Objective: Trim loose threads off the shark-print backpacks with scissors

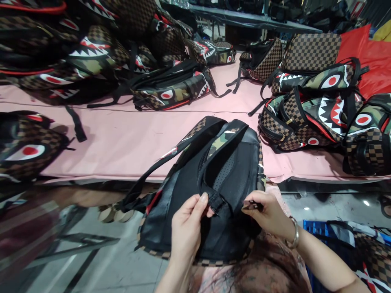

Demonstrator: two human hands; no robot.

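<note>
Works at pink-covered table (122, 138). Has checker-trimmed backpack (221, 232) over near edge, back side up. Pinches shoulder strap (224, 150) in left hand (187, 221) at black buckle (215, 201); pinches in right hand (270, 211) small brown piece (251, 205), possibly a folded tab.

Left hand (187, 224) is pinching, thumb against fingers, forearm slanting in from near edge; right hand (270, 211) is pinching too, forearm angling from near right.
</note>
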